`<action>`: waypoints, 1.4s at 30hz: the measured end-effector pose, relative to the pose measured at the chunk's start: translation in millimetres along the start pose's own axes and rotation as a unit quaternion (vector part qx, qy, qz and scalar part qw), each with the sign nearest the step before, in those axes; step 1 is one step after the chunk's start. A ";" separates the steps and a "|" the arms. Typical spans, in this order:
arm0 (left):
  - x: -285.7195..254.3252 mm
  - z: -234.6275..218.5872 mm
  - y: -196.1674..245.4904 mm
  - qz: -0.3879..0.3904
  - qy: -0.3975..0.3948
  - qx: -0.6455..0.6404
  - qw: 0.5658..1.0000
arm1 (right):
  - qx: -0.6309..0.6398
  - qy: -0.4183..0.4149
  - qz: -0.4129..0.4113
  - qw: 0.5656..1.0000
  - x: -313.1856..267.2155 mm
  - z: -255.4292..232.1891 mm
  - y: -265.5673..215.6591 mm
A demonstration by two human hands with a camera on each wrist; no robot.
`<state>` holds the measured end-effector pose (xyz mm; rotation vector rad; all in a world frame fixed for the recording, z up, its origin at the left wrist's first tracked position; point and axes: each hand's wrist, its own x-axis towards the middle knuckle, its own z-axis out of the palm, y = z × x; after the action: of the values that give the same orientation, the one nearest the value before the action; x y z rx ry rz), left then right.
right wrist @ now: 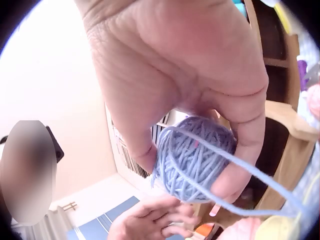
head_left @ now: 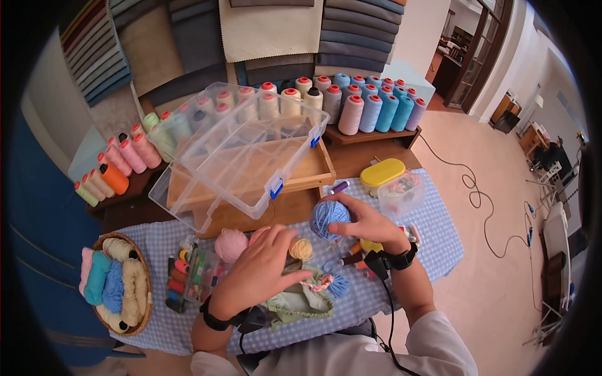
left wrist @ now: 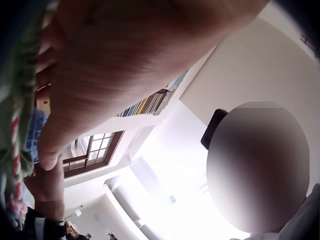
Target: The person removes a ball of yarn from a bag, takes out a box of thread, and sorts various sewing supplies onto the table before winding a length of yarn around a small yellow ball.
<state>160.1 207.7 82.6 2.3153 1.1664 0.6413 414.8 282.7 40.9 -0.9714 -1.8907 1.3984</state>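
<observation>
My right hand (head_left: 367,220) grips a ball of blue yarn (head_left: 330,219), thumb on one side and fingers on the other; in the right wrist view two strands trail from the ball (right wrist: 195,160) toward the table. My left hand (head_left: 260,269) hovers with loosely extended fingers, and nothing shows in its palm in the right wrist view. Near its fingers lie a pink yarn ball (head_left: 231,245) and a small yellow yarn ball (head_left: 301,249). Below is a green fabric pouch (head_left: 301,304) with a pink-and-white braided cord (head_left: 318,284) and a blue tassel (head_left: 338,286).
A large clear plastic case (head_left: 238,156) stands open over a wooden tray (head_left: 313,172). At left sits a wicker basket (head_left: 149,294) of yarn skeins. A yellow-lidded box (head_left: 382,172) and a clear tub (head_left: 401,194) stand at right. Thread cones (head_left: 351,114) line the back shelf.
</observation>
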 end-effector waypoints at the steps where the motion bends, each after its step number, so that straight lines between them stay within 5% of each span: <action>1: 1.8 7.7 2.7 0.001 -0.001 -0.001 1.000 | 0.116 -0.020 0.060 0.991 -2.4 1.9 -4.8; 3: 6.9 18.8 7.9 -0.013 0.072 -0.069 0.995 | 0.135 -0.049 0.041 0.989 -4.0 6.6 -7.8; 8: 7.7 15.2 19.6 0.012 0.116 -0.041 0.992 | 0.115 -0.117 0.049 0.985 -12.4 23.8 -44.4; 9: 7.4 11.6 21.5 0.029 0.115 -0.013 0.993 | 0.117 -0.116 0.048 0.985 -11.0 27.1 -43.2; 11: 0.2 -6.5 30.3 0.045 0.112 0.010 0.993 | 0.045 -0.081 -0.086 0.992 -9.1 34.0 -39.7; 13: -8.4 -22.7 36.9 0.060 0.110 0.033 0.992 | 0.079 -0.072 -0.042 0.993 -19.3 31.6 -81.9; 17: -25.1 -40.3 32.0 0.062 0.182 -0.039 0.981 | -0.072 -0.048 -0.040 0.995 -30.5 16.2 -107.6; 19: -31.0 -43.7 24.3 0.010 0.166 -0.269 0.949 | -0.024 -0.019 -0.082 0.996 -35.4 9.3 -98.0; 21: -32.6 -43.8 16.5 0.017 0.157 -0.331 0.931 | -0.025 0.001 -0.091 0.996 -38.7 1.8 -98.4; 23: -34.0 -46.4 15.1 -0.028 0.094 -0.540 0.836 | -0.002 0.000 -0.030 1.000 -41.6 -5.9 -97.9; 25: -32.4 -51.0 20.4 -0.044 0.097 -0.555 0.825 | -0.015 -0.010 -0.043 0.999 -41.7 -11.8 -95.1; 27: -32.0 -53.8 10.2 -0.045 0.097 -0.641 0.760 | -0.044 0.040 -0.019 0.998 -41.9 -14.0 -95.7; 29: -32.0 -50.9 4.4 -0.025 0.129 -0.600 0.789 | -0.059 0.057 -0.084 0.993 -41.1 -19.7 -88.2; 31: -33.3 -54.4 3.8 -0.021 0.186 -0.713 0.675 | -0.058 0.116 -0.013 0.991 -44.5 -28.5 -92.0; 36: -29.2 -62.4 2.6 -0.034 0.263 -0.752 0.604 | -0.077 0.236 -0.016 0.969 -49.6 -47.0 -85.4; 37: -29.1 -61.7 1.4 -0.034 0.269 -0.750 0.604 | -0.076 0.231 -0.018 0.970 -50.6 -47.9 -83.4; 40: -29.1 -57.4 -4.0 -0.050 0.296 -0.757 0.580 | -0.337 0.185 -0.132 0.914 -49.7 -47.6 -88.4; 42: -28.4 -52.2 -2.9 -0.049 0.193 -0.738 0.644 | -0.330 0.192 -0.158 0.911 -40.7 -32.2 -93.7</action>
<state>112.4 195.9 116.2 0.6786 0.4173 1.3690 443.9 249.1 138.4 -1.0756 -2.1097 0.3270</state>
